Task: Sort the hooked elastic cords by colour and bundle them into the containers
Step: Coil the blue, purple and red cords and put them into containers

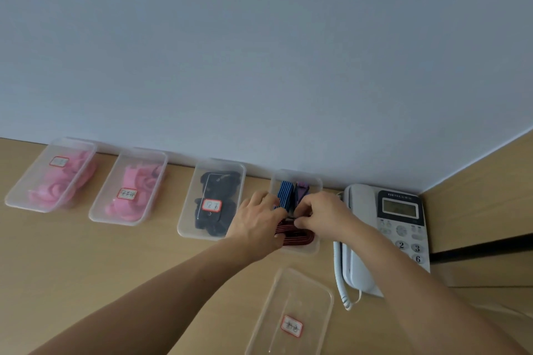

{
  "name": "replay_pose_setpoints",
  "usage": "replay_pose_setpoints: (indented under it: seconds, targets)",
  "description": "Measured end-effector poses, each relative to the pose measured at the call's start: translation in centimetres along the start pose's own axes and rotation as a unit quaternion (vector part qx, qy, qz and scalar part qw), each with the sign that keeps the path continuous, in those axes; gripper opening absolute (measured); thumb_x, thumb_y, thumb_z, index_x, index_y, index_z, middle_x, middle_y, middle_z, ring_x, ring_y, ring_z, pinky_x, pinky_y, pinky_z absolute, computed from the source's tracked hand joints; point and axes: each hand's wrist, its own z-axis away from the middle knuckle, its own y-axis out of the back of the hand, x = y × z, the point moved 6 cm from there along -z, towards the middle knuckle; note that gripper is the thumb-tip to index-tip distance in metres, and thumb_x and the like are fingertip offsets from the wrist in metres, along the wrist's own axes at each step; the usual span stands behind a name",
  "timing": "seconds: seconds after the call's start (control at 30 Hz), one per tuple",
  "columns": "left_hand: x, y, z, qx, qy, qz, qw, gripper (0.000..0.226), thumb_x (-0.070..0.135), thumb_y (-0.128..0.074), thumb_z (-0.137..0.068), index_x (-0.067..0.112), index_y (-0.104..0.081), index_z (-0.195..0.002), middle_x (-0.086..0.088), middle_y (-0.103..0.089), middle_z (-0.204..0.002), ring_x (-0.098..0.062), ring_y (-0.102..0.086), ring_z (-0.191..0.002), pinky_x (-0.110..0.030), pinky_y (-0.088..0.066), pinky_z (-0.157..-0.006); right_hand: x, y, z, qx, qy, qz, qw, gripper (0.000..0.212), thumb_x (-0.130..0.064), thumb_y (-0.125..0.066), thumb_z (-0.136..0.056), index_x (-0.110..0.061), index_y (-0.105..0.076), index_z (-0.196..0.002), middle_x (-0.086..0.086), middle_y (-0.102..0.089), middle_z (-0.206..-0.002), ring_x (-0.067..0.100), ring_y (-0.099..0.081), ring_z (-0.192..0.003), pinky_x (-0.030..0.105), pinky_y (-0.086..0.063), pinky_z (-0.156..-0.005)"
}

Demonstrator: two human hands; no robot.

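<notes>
The right hand's (323, 212) fingertips (301, 222) are closed together in a pinch on the top of the red cord bundle (297, 236). The left hand (259, 223) curls its fingers round the bundle's 9 o'clock side, thumb low against the coil. The bundle lies in the 6 o'clock end of the open container (301, 251). A blue bundle (285, 193) and a purple bundle (302, 188) stand side by side at its 12 o'clock end.

The likely trouble is spring-back. If either grip loosens before the coil is seated, the elastic could uncoil and flick a hook over the low rim. A hook could also catch on the blue or purple bundle and drag it out of place. Whether a hook is already caught cannot be told, since the hands cover that spot. Pressing down on the near end might also tip or slide the light container.

Room is tight at 12 o'clock, where the wall (259, 52) backs the container, and at 3 o'clock, where the telephone (383, 239) sits just beside it. At 9 o'clock a container of black items (184, 228) stands near, with two pink-filled ones (95, 215) (11, 199) beyond. The lid (294, 291) lies at 6 o'clock. Bare desk (129, 268) opens toward 7 and 8 o'clock, the freest way to withdraw.
</notes>
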Motion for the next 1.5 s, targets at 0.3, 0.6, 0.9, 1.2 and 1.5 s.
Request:
replay_pose_setpoints:
  seconds: [0.3, 0.6, 0.9, 1.2, 1.5]
  targets:
    - [-0.2, -0.2, -0.1, 0.035, -0.007, 0.021, 0.999, 0.039, 0.034, -0.065, -0.074, 0.022, -0.064, -0.111, 0.002, -0.057, -0.119, -0.026, -0.044, -0.124, -0.037, -0.04, -0.098, -1.4, -0.4, 1.2, 0.04, 0.078, 0.065, 0.994, 0.005, -0.016, -0.064, -0.084, -0.017, -0.068, -0.087, -0.003, -0.062, -0.094, 0.017, -0.059, -0.089, 0.026, -0.042, -0.073]
    - [-0.1, -0.2, -0.1, 0.026, -0.015, 0.016, 0.999, 0.04, 0.035, -0.065, -0.075, 0.023, -0.065, -0.114, 0.001, -0.058, -0.119, -0.027, -0.042, -0.126, -0.039, -0.041, -0.099, -0.8, -0.5, 0.9, 0.027, 0.053, 0.088, 0.994, 0.02, -0.026, -0.056, -0.092, -0.02, -0.071, -0.104, -0.001, -0.06, -0.1, 0.019, -0.059, -0.096, 0.028, -0.042, -0.075]
    - [-0.2, -0.4, -0.2, 0.002, -0.005, 0.005, 1.0, 0.044, 0.039, -0.062, -0.08, 0.024, -0.059, -0.122, 0.003, -0.052, -0.127, -0.023, -0.034, -0.131, -0.037, -0.037, -0.104, -0.8, -0.8, 0.3, 0.016, 0.023, 0.07, 0.997, 0.016, -0.02, -0.055, -0.092, -0.013, -0.067, -0.1, 0.003, -0.065, -0.106, 0.021, -0.061, -0.095, 0.032, -0.047, -0.077]
    - [-0.2, -0.5, -0.3, -0.001, -0.001, 0.002, 1.0, 0.044, 0.039, -0.062, -0.08, 0.023, -0.057, -0.12, 0.004, -0.051, -0.127, -0.022, -0.033, -0.131, -0.033, -0.037, -0.103, -1.3, 0.2, 0.7, 0.091, 0.087, 0.009, 0.992, 0.008, -0.01, -0.065, -0.086, -0.017, -0.066, -0.09, -0.002, -0.065, -0.096, 0.017, -0.06, -0.09, 0.033, -0.048, -0.081]
    - [-0.3, -0.4, -0.2, 0.025, -0.007, 0.007, 1.0, 0.039, 0.042, -0.054, -0.08, 0.018, -0.063, -0.109, 0.002, -0.059, -0.115, -0.024, -0.043, -0.123, -0.038, -0.045, -0.097, 0.3, -0.7, 0.6, 0.135, 0.058, -0.034, 0.989, 0.011, -0.007, -0.067, -0.084, -0.017, -0.069, -0.085, -0.005, -0.067, -0.089, 0.011, -0.058, -0.083, 0.021, -0.043, -0.074]
